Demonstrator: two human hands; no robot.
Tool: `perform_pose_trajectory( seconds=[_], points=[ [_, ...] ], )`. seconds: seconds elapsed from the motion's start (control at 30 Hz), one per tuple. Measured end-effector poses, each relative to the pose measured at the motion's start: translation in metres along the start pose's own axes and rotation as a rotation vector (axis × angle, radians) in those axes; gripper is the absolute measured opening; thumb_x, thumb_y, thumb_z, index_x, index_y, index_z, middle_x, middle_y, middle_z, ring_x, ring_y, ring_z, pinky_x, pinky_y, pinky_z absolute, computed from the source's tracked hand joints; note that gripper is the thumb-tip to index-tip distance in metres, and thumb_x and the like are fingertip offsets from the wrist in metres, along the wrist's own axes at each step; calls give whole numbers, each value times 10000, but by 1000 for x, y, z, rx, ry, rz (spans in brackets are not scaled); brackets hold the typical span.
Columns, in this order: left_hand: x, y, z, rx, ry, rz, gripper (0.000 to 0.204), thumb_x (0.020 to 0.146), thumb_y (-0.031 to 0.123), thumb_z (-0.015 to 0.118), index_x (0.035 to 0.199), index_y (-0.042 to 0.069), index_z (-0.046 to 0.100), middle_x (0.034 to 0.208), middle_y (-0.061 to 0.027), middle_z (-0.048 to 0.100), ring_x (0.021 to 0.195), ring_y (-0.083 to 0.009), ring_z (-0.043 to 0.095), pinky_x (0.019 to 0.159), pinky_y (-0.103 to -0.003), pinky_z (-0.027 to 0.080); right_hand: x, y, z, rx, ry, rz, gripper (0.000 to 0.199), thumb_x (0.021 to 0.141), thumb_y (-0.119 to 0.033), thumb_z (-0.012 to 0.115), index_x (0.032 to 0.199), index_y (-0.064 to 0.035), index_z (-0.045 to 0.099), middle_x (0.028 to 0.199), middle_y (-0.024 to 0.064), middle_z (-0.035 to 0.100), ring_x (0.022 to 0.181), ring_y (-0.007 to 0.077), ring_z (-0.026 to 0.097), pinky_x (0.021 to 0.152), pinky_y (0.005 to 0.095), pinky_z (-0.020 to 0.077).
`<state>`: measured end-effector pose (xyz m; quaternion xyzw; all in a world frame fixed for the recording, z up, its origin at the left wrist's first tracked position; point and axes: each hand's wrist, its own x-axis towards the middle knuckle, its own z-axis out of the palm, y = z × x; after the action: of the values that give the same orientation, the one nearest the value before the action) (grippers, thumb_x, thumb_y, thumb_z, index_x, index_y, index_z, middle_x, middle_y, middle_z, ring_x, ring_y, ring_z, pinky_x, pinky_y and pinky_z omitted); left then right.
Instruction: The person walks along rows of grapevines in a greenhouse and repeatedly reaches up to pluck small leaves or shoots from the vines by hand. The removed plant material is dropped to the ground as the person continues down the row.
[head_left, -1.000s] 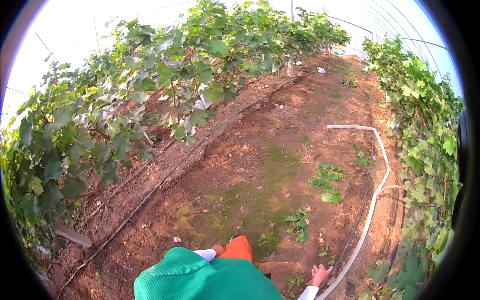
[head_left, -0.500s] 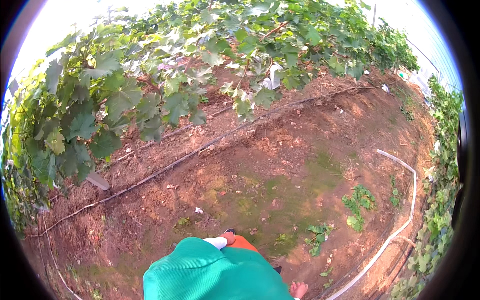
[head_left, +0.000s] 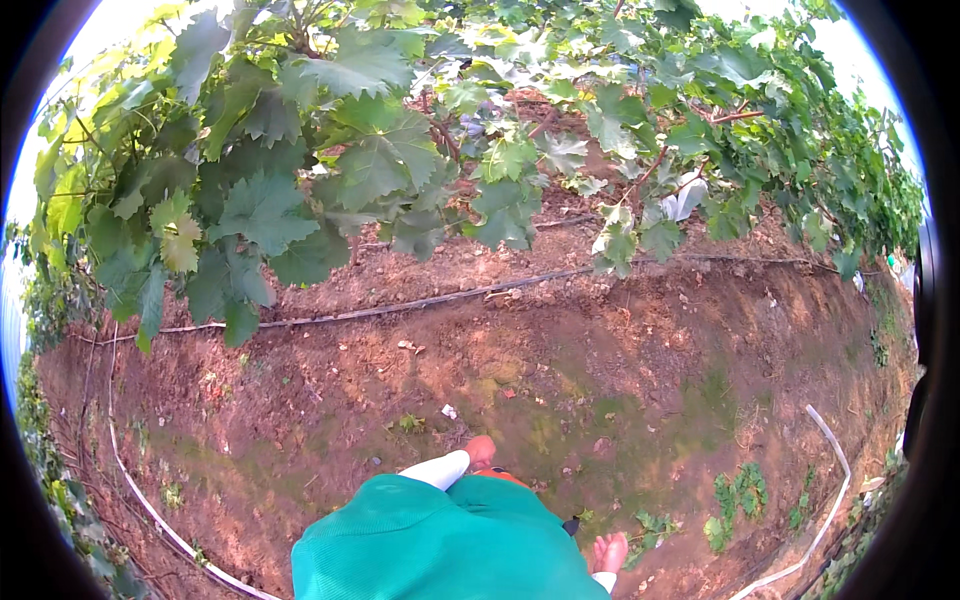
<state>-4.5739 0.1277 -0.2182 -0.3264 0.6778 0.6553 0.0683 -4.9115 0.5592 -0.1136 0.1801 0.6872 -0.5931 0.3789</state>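
Observation:
My left hand (head_left: 481, 452), out of a white sleeve (head_left: 440, 470), is in front of my green top (head_left: 440, 540), above the soil; its fingers are too small and unclear to read. An orange patch (head_left: 505, 478) shows just below it, partly hidden by the green top. Lower and to the right, my right hand (head_left: 610, 551) hangs at my side with its fingers loosely apart and nothing visible in it. The nearest plant to it is a low leafy weed (head_left: 655, 530) on the ground. Grapevine leaves (head_left: 380, 160) hang ahead, apart from both hands.
A thin dark hose (head_left: 400, 307) runs across the brown soil (head_left: 330, 400) below the vines. Pale pipes (head_left: 165, 525) lie at the lower left and lower right. A white bag-like thing (head_left: 684, 198) hangs among the leaves. More weeds (head_left: 740, 492) grow at right.
My view has turned left and come closer to the vines, so the leaves look larger and the hose lies more level. My left hand has reached slightly forward; the right hand stays low.

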Motion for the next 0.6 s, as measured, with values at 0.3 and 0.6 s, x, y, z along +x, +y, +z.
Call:
perform_pose_trajectory(
  seconds=[0.3,0.6],
  points=[
    [-41,159,-105,-510,606,-274,301,1013,240,449,1219,43,546,952,-111,681,734,-191,676,600,-334,565,-13,-78,183,-172,-203,13,453,976,-195,531,1399,-64,438,1136,126,600,773,231,681,567,301,552],
    [-57,279,-126,-782,875,207,312,1024,123,406,1296,7,504,1014,-106,662,762,-167,661,658,-303,561,119,-87,149,-515,-443,52,441,966,-243,517,1367,-68,467,1172,128,595,830,259,688,588,333,573]
  ],
)
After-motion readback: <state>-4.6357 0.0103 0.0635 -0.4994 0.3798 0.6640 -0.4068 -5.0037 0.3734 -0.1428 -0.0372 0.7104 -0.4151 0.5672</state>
